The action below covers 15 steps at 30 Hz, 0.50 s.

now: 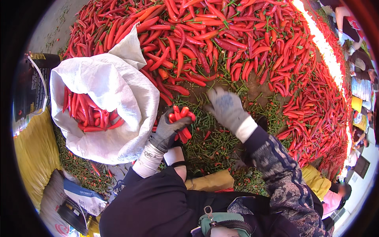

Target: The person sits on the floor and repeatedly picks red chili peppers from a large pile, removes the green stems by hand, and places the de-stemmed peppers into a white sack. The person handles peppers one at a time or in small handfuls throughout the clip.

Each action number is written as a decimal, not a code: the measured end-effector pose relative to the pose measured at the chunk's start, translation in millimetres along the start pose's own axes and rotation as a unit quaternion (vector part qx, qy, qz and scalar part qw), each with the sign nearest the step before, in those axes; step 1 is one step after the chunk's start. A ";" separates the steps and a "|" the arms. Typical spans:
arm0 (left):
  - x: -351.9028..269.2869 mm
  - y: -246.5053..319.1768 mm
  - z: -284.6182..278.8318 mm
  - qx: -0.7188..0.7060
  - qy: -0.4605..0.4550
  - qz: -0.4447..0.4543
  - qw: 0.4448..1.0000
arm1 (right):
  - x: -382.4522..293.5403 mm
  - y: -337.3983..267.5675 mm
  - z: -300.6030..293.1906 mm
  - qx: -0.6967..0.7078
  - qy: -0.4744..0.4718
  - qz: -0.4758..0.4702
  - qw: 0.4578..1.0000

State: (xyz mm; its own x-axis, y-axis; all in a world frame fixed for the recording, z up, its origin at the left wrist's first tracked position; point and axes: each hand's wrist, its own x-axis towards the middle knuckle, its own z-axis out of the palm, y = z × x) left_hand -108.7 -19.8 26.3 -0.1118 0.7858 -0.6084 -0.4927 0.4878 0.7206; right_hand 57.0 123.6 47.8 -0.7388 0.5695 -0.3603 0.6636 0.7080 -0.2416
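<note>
My left hand [165, 130], in a grey glove, is closed around a bunch of red chili peppers [184, 134], just right of an open white woven sack [136, 139]. Inside that sack lie more red chilies [88, 114]. My right hand [224, 103], gloved in pale grey, is blurred above the ground litter, near the edge of a big heap of red chilies [189, 56]. Its fingertips are smeared, so whether they grip anything is unclear. Green stems [210, 151] cover the ground beneath both hands.
A black bucket [32, 86] with a white handle stands at the left, above a full yellow sack [38, 154]. Another black bucket [72, 214] sits lower left beside a blue-and-white bag [84, 195]. Other people [333, 198] are along the right side, past a sunlit strip.
</note>
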 end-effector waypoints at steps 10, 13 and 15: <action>-8.7 -1.9 -0.1 -0.228 -0.080 -0.074 0.968 | 35.2 -17.0 17.7 0.232 0.156 -0.005 0.960; -8.1 -5.4 3.7 -0.187 -0.154 -0.138 0.960 | -10.4 -28.9 11.2 0.417 0.128 0.040 0.899; -8.8 -3.5 8.5 -0.147 -0.257 -0.185 0.937 | -26.4 -32.8 8.6 0.604 0.081 0.102 0.786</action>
State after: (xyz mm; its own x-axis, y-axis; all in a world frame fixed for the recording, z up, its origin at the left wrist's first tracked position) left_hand -98.6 -25.1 31.9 0.5072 0.6991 -0.5041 -0.6403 0.6971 0.3225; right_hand 55.8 81.7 57.5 -0.5426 0.7346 -0.4074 0.3252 -0.2635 -0.9082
